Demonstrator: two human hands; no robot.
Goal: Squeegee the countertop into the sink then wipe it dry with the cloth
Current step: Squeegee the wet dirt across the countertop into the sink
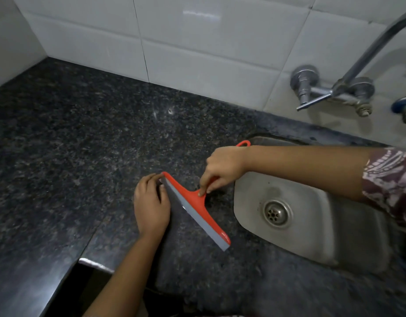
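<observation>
Nearest lay the left hand (151, 204), flat and open on the counter (71, 145), its fingertips touching the far end of the blade. Right hand (222, 168) was closed around the handle of the squeegee (195, 202), index finger pressing on the neck. This red tool with grey rubber strip stood just beside the edge of the sink (311, 225). Much dark counter stayed free to the left, up to the tiled wall (197, 42).

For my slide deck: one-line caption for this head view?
Right hand holds squeegee on countertop beside sink; left hand touches blade end.
</observation>
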